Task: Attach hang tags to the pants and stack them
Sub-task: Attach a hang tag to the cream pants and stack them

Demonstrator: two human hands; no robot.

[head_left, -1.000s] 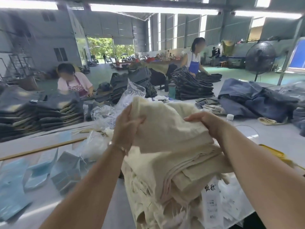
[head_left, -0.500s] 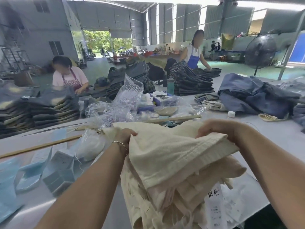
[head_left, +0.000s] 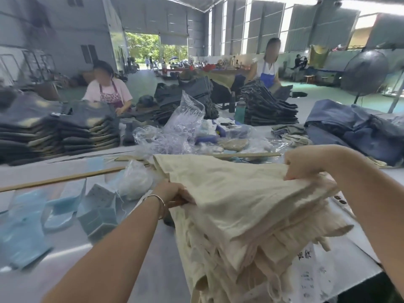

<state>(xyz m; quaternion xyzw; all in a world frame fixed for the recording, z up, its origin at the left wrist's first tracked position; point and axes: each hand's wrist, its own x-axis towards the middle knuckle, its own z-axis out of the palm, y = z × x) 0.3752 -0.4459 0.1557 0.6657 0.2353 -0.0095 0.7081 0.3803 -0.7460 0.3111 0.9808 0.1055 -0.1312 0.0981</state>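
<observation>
- Far to the left of your fingers, blue hang tags (head_left: 26, 232) lie loose on the table (head_left: 65, 270), with a boxed bundle of tags (head_left: 99, 213) nearer in, just left of your left wrist.
- A long wooden stick (head_left: 61, 178) runs across the table beyond those tags, and a white plastic bag (head_left: 135, 180) sits just beyond your left hand.
- Your left hand (head_left: 172, 193) grips the left edge of the top pair of cream pants (head_left: 229, 193); its fingers are tucked under the cloth and hidden, so you hold by a pinch from below as far as I can judge.
- The top pair lies between your two hands, its long axis running left to right, on the pile of cream pants (head_left: 251, 254) directly below and nearer you than your fingers.
- Your right hand (head_left: 306, 165) curls over the far right edge of the same pair and grips it, fingers (head_left: 293, 174) folded down onto the cloth.
- The tags lie on your left side, so your left hand is the nearer one to reach them; nothing but the bag and bundle stands between.
- Beyond your right hand lies a heap of dark blue pants (head_left: 354, 132); a printed sheet (head_left: 314, 274) sits under the pile's right edge.
</observation>
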